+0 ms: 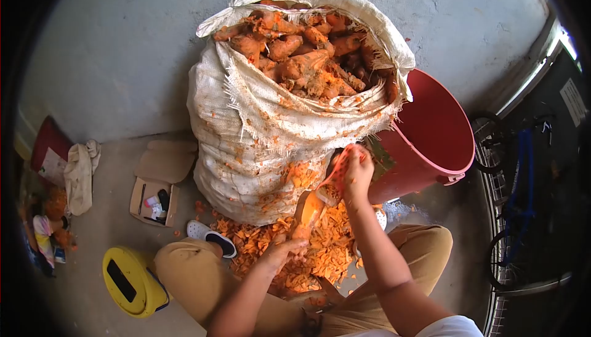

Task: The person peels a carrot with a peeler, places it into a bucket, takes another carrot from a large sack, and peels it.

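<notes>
My left hand (pixel 284 253) is wrapped round the lower end of an orange, partly peeled root (pixel 308 215), which tilts up and away from me. My right hand (pixel 359 174) grips a red tool (pixel 338 169) above and to the right of the root; the tool's far part reaches down toward the root's upper end. Orange peelings (pixel 329 247) lie in a heap on the floor under both hands. Just beyond, a white woven sack (pixel 246 146) stands full of reddish-orange roots (pixel 301 60).
A large red bin (pixel 425 133) stands right of the sack. On the left are an open cardboard box (pixel 151 204) with small items, a yellow container (pixel 132 281) and a pale cloth (pixel 82 177). A bicycle (pixel 523 195) is at the far right. My knees flank the peelings.
</notes>
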The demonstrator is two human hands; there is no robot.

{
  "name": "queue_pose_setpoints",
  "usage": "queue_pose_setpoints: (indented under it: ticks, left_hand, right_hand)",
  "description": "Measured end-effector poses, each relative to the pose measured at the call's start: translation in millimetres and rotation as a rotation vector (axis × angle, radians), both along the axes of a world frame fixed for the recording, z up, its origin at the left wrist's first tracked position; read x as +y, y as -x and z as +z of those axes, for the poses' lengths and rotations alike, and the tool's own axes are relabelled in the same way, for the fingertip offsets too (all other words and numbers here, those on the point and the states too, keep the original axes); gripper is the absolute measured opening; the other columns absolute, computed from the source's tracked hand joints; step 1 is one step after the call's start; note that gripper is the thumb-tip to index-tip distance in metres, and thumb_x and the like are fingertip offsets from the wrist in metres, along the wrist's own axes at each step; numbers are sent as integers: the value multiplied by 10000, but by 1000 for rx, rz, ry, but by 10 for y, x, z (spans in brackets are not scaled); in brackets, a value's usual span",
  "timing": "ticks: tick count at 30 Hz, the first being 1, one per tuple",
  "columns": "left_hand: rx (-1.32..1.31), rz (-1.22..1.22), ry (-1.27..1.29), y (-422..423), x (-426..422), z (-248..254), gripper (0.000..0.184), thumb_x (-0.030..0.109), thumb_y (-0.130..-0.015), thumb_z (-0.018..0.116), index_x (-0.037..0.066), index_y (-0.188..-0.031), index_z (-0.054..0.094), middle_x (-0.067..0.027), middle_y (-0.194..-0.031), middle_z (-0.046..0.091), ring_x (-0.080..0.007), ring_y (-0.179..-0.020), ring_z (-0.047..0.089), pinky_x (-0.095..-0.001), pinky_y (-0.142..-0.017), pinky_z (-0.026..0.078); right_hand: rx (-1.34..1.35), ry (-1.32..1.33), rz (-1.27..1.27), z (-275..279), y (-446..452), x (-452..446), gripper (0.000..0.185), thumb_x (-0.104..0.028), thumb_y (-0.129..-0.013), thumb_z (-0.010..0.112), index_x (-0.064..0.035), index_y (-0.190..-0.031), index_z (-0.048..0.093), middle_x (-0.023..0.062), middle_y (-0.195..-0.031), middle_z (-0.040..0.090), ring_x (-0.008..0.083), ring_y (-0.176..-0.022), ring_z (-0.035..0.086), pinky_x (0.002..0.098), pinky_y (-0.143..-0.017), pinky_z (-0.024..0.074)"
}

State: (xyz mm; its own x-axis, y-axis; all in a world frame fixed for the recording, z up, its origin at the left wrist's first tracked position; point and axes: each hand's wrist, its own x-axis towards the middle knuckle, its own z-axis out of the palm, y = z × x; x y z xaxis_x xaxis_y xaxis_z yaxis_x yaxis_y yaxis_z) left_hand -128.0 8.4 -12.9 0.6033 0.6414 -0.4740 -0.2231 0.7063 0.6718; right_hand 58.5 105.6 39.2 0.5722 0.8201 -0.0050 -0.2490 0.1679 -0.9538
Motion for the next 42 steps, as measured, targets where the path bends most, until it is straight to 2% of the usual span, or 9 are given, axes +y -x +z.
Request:
queue_pose_setpoints:
  ticks: [5,13,19,25,28,31,33,37,42]
  left_hand:
    - [-189,87,95,-35,-91,112,181,175,-753,555,39,-852,487,1,-631,473,-87,-551,477,-228,-533,436]
    - [-93,-52,-88,71,-189,123,325,130,-720,548,-21,-983,433,-42,-670,466,-131,-549,469,-319,-587,467]
    - [-100,-20,-27,-21,-156,5,263,121,-732,531,1,-953,454,-28,-664,466,-104,-544,464,-336,-636,487]
    - [-75,-22,-126,9,-162,-100,171,210,-750,539,50,-800,503,-1,-608,504,-111,-608,566,-176,-471,374]
    - [-78,-79,-77,83,-211,20,214,116,-740,517,-11,-904,466,-24,-616,442,-114,-520,446,-368,-674,478]
    - [-136,-17,-58,77,-176,-99,198,208,-751,540,26,-817,501,-19,-616,519,-149,-642,585,-175,-503,387]
    - [-185,23,22,23,-151,-78,180,193,-759,535,22,-803,506,-23,-603,513,-149,-629,580,-184,-505,393]
    - [-154,27,23,-18,-136,-33,180,175,-761,530,17,-842,500,-21,-616,492,-116,-545,505,-250,-574,443]
    - [-58,-34,-131,-3,-172,-49,310,147,-731,555,-7,-981,456,-44,-701,494,-131,-583,511,-288,-601,477]
  right_hand:
    - [-396,-41,-57,-132,429,-319,149,-101,-858,408,15,-937,457,67,-768,549,55,-569,460,186,-491,376]
    - [-124,-2,-392,-133,-623,173,110,-111,-863,396,-4,-866,422,71,-650,520,112,-476,477,228,-450,425]
    - [-303,-39,27,-33,182,-362,117,-113,-854,430,-9,-896,464,54,-695,539,84,-559,495,201,-485,412]
    - [-344,-40,-153,-154,52,-112,107,-88,-862,395,6,-889,438,59,-667,520,99,-522,495,217,-460,414]
    - [-106,-58,-304,-197,-526,143,118,-114,-870,383,-4,-879,423,68,-646,510,109,-497,491,221,-450,420]
    - [-139,-122,-198,34,-375,25,106,-116,-862,399,-13,-872,424,67,-645,520,110,-501,499,212,-453,423]
    - [-148,-58,12,156,-16,-244,167,-165,-859,434,-2,-891,451,69,-670,528,105,-548,505,205,-495,430]
    - [-572,-16,0,-201,385,-428,114,-86,-843,429,3,-904,467,57,-701,548,99,-572,511,205,-494,413]
    - [-87,-26,-169,-281,-191,46,131,-112,-863,396,6,-917,415,82,-683,533,102,-491,496,211,-432,409]
